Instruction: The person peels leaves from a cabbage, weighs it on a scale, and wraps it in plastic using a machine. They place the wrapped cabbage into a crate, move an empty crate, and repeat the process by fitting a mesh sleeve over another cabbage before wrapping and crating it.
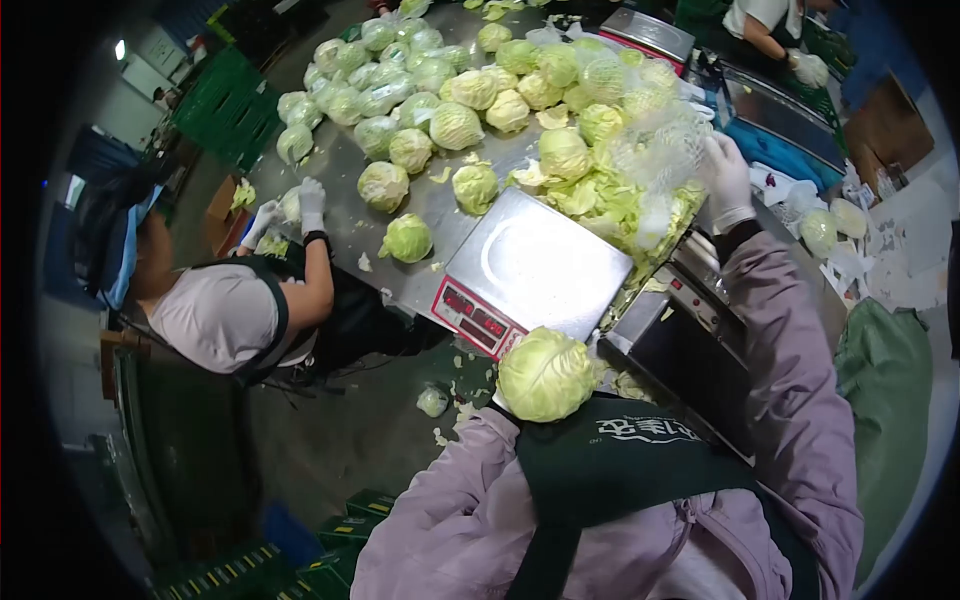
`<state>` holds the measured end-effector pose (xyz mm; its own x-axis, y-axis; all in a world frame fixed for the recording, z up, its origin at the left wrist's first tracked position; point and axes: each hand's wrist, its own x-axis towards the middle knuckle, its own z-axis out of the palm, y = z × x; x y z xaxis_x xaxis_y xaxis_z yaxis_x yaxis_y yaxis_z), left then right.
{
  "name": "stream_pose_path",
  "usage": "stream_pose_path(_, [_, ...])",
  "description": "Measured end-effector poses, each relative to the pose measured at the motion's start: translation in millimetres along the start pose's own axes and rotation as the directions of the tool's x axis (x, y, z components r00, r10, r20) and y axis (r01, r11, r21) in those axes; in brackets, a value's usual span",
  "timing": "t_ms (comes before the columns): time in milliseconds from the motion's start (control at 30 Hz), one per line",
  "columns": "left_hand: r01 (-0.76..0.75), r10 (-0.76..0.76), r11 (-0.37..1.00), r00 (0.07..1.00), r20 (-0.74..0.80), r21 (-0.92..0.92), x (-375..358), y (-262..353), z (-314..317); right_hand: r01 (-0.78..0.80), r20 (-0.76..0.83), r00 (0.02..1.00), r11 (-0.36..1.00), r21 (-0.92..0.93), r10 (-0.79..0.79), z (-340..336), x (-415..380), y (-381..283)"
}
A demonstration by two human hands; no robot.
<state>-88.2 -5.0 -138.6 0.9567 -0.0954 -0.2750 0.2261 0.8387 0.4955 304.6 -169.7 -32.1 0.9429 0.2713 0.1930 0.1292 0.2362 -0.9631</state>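
A pale green cabbage (547, 374) rests against the front of my apron, held by my left hand (499, 400). Only a sliver of that white glove shows; the cabbage covers the fingers. My right hand (727, 182), also in a white glove, reaches out to the right side of the table. Its fingers close on the edge of a thin, see-through plastic bag (665, 150) with a net-like pattern, lying over loose cabbage leaves (605, 205). A digital scale (540, 265) with a lit red display stands between the cabbage and the leaves, its plate bare.
Many cabbages (455, 126), some wrapped in plastic, cover the metal table's (340, 215) far part. A dark-topped machine (680, 345) stands at my right. One co-worker (225, 310) handles something at the left edge; another person (765, 25) works at far right. Green crates (225, 105) are stacked behind.
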Motion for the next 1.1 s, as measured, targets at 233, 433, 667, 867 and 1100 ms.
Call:
stream_pose_path(233, [-0.289,0.289,0.954,0.957,0.006,0.076,-3,27,48,0.264,0.249,0.963,0.526,-0.808,-0.101,12,-68,-23])
stream_pose_path(433, [-0.028,0.016,0.969,0.998,-0.054,-0.244,-14,48,81,-0.295,0.701,0.604,0.923,-0.245,0.379,69,-206,-83])
stream_pose_path(667, [0.077,-0.078,0.992,0.997,-0.002,-0.103,-8,39,79,-0.343,0.642,0.645,0.908,-0.241,0.415,42,-238,-91])
stream_pose_path(867, [-0.001,-0.028,0.99,0.979,0.203,0.14,-3,22,80,-0.17,0.614,0.701,0.921,-0.349,0.362,18,-245,-126])
stream_pose_path(1100, [0.074,-0.147,0.954,0.961,0.236,0.29,5,33,82,-0.304,0.642,0.546,0.842,-0.447,0.538,3,-247,-131])
